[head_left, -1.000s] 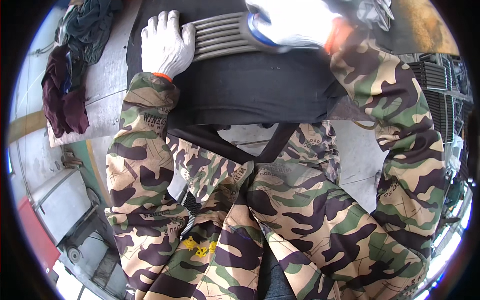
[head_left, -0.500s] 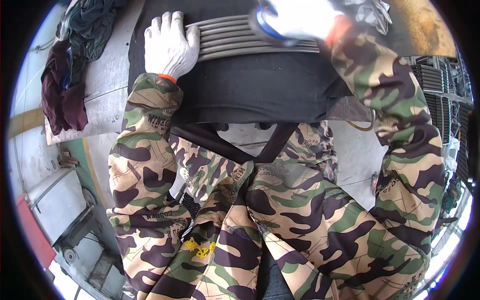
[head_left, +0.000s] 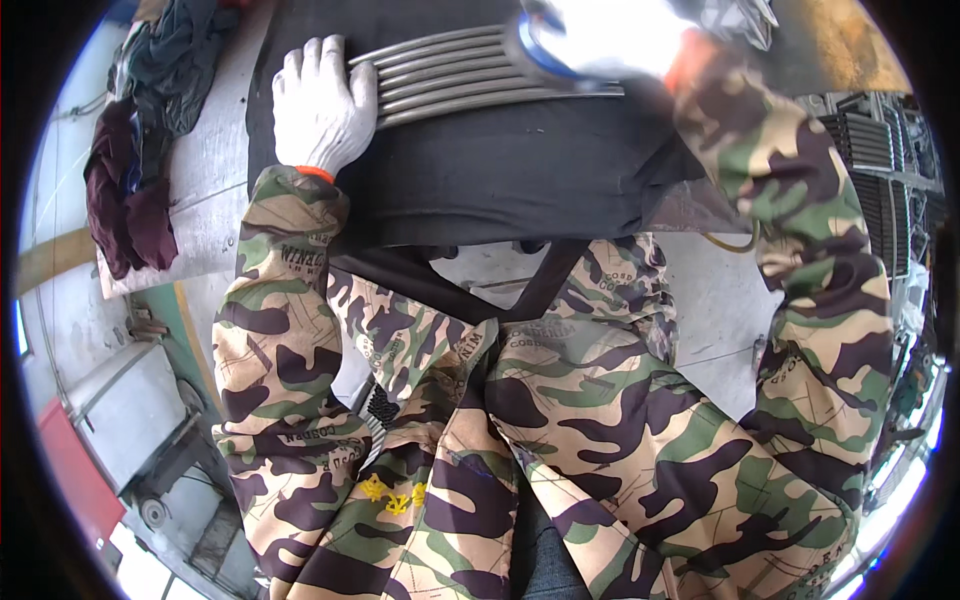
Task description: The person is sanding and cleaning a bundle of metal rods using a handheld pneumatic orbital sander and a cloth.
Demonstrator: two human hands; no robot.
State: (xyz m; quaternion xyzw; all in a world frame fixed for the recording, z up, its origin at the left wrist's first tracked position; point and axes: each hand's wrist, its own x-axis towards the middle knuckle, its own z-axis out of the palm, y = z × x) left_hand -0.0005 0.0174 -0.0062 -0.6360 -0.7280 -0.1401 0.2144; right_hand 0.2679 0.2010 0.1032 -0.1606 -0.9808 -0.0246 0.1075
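Note:
Several grey metal rods (head_left: 440, 72) lie side by side on a black cloth (head_left: 500, 170). My left hand (head_left: 320, 108), in a white knit glove with an orange cuff, rests flat over their left ends, fingers stretched out and pointing away from me. Over the right part of the rods is my right hand (head_left: 620, 40), also white-gloved, smeared by motion and overexposed. It is closed on a round blue-rimmed thing (head_left: 545, 52) pressed against or held just above the rods; its kind is too blurred to tell. The hand hides the rods' far right portion.
Dark green and maroon cloths (head_left: 130, 190) are heaped on the metal table (head_left: 205, 215) at left. Clear plastic (head_left: 738, 20) and a rusty brown board (head_left: 858, 45) lie at the far right. Racks of stacked dark rods (head_left: 860, 145) stand beyond my right arm.
My right hand and the blue-rimmed thing have shifted slightly right along the rods. My left hand stays on the rods' left ends. The whole view has moved a little.

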